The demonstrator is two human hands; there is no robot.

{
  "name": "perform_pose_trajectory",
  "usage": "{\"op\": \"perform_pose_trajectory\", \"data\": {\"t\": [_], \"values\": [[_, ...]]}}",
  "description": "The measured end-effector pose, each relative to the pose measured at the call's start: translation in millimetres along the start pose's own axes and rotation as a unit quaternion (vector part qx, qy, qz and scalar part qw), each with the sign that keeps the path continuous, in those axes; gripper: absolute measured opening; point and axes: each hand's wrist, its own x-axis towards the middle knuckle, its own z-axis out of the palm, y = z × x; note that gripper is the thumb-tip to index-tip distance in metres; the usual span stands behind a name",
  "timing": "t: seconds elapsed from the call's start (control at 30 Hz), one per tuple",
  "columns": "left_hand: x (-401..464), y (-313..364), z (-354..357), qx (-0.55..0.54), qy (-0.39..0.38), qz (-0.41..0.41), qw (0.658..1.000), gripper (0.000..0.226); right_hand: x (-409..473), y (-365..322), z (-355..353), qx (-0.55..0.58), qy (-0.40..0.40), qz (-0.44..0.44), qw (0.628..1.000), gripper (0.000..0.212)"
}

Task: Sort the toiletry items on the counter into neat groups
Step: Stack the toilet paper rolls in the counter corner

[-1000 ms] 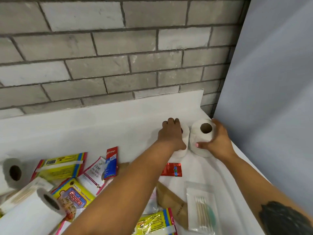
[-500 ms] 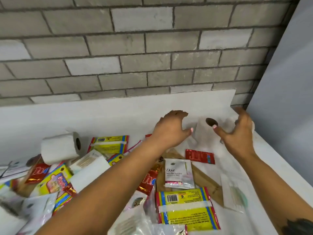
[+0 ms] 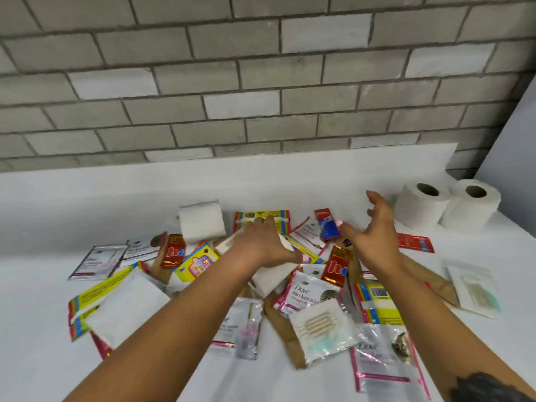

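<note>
The left hand [image 3: 265, 242] clasps a toilet roll [image 3: 268, 274] mid-pile; the right hand [image 3: 374, 230] hovers open. Two rolls [image 3: 446, 207] stand grouped far right; the sachets [image 3: 304, 291] remain unsorted.

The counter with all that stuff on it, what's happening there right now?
A person is sorting toiletries on a white counter. Two toilet paper rolls stand upright side by side in the far right corner. The left hand reaches onto another roll lying in the pile of sachets and packets, though its grip is unclear. The right hand hovers open above the pile, holding nothing. One more roll lies further back.
</note>
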Motion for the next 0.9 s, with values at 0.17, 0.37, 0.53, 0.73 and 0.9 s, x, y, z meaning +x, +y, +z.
{"op": "perform_pose_trajectory", "data": {"t": [0.17, 0.37, 0.53, 0.73, 0.9], "values": [[-10.6, -16.9, 28.0, -0.012, -0.005, -0.004, 1.000, 0.110, -21.0, -10.3, 25.3, 0.000, -0.017, 0.003, 1.000, 0.078], [-12.2, -32.4, 33.9, -0.107, 0.098, 0.027, 0.989, 0.095, -36.4, -19.3, 42.7, 0.026, -0.066, 0.029, 0.997, 0.065], [-16.4, -29.8, 20.1, -0.300, 0.153, 0.091, 0.937, 0.081, -43.3, -34.2, 59.1, 0.190, -0.143, 0.146, 0.960, 0.085], [-15.4, -33.6, 9.2, -0.385, 0.153, 0.168, 0.894, 0.069, -40.9, -47.1, 85.3, 0.354, -0.210, 0.206, 0.888, 0.112], [-5.8, -61.9, -11.3, -0.288, 0.030, 0.186, 0.939, 0.114, -35.7, -47.3, 90.5, 0.341, -0.174, 0.192, 0.904, 0.100]]}}
